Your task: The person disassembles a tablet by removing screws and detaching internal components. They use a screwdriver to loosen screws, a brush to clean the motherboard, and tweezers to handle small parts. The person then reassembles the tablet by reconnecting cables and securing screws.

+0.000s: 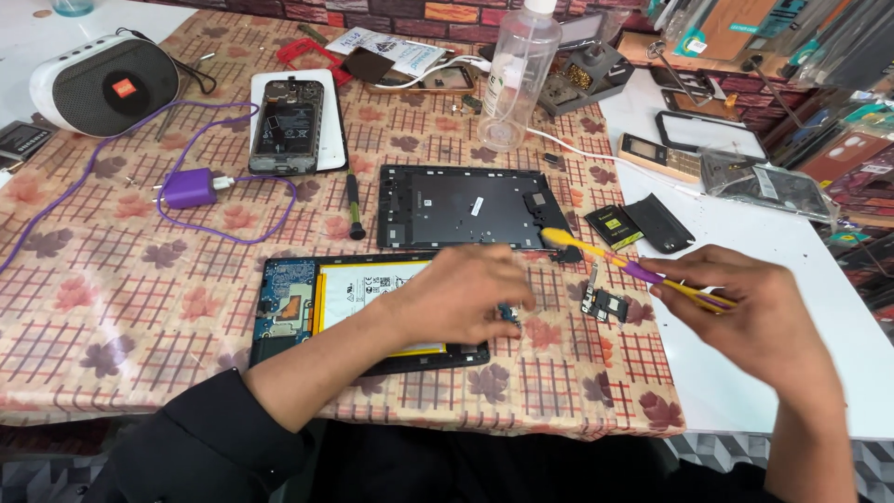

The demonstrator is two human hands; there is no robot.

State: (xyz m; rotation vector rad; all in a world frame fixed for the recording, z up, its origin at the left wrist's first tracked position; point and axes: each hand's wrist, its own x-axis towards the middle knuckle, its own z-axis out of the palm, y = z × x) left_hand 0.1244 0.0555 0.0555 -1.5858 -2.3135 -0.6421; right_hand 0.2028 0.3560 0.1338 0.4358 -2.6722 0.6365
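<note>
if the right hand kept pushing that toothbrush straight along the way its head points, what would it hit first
The right hand aims the yellow toothbrush up and left. Its head already hovers at the lower right corner of the black back cover, so that cover likely comes first, though its height above it is unclear.

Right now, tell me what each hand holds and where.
Right hand pinches a yellow-and-purple toothbrush by its handle end. Left hand rests on the opened tablet; its grip is unclear.

An opened tablet (307, 303), battery and blue board exposed, lies flat; a yellow-purple toothbrush (626, 266) angles above.
</note>
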